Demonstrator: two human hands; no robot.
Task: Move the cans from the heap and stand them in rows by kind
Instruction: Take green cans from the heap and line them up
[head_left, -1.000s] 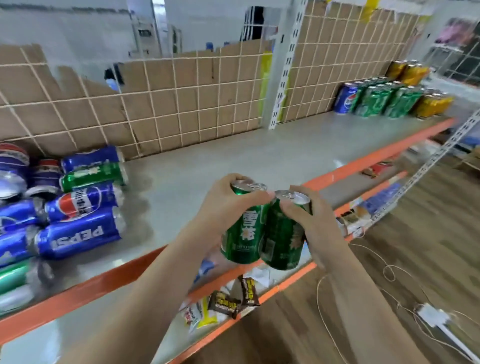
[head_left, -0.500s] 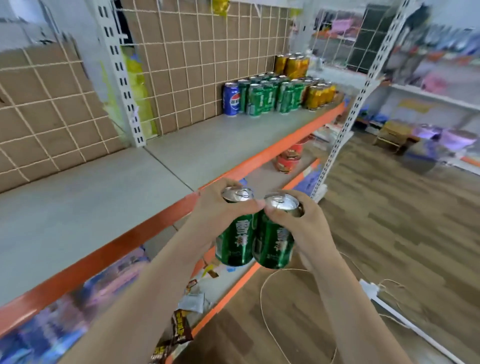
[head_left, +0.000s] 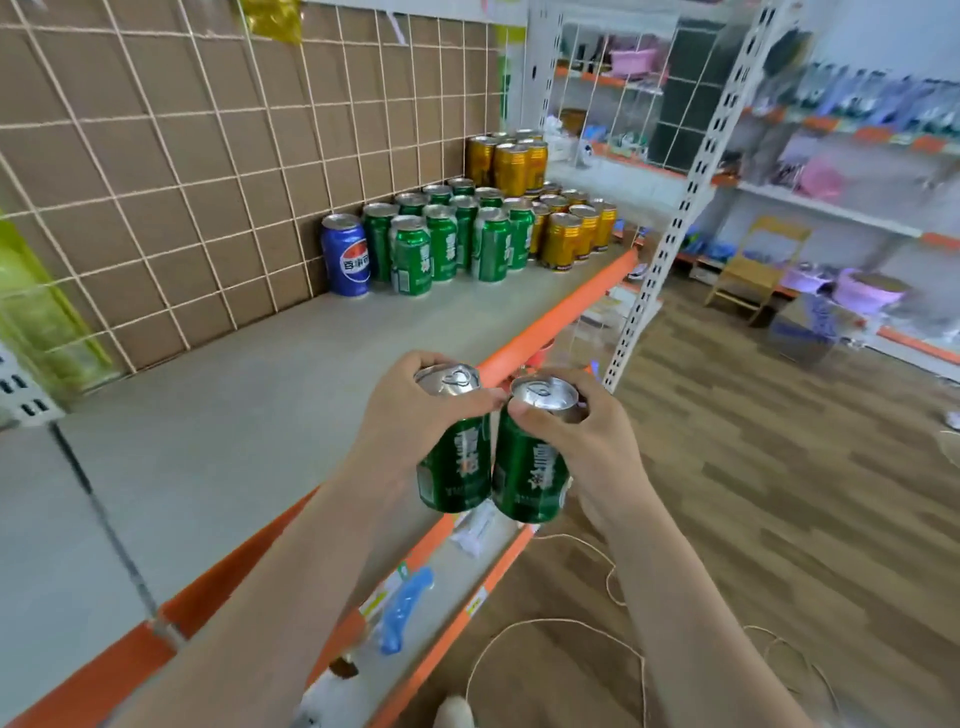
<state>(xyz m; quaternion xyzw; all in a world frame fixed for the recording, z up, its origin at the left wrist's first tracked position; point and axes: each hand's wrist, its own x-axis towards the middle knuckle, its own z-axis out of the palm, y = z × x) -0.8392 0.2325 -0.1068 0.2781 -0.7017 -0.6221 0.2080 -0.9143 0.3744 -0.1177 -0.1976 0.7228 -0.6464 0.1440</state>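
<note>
Since half a second ago the sorted rows have drawn nearer, with both carried cans riding along. Left hand (head_left: 410, 421) grips one green aluminium can (head_left: 457, 467) near its rim; right hand (head_left: 597, 447) grips a second green can (head_left: 530, 478), both upright, side by side above the orange shelf lip (head_left: 561, 312). Thin walls would likely dent and feel slick, so an upper-body hold suits. Open grey shelf board (head_left: 260, 415) lies before the standing green row (head_left: 441, 239), beside the blue can (head_left: 345, 254); a white slotted upright (head_left: 660, 234) crowds the right.

Far shelf goods (head_left: 852, 104) blurred; rear gold cans (head_left: 511, 161) partly hidden.
</note>
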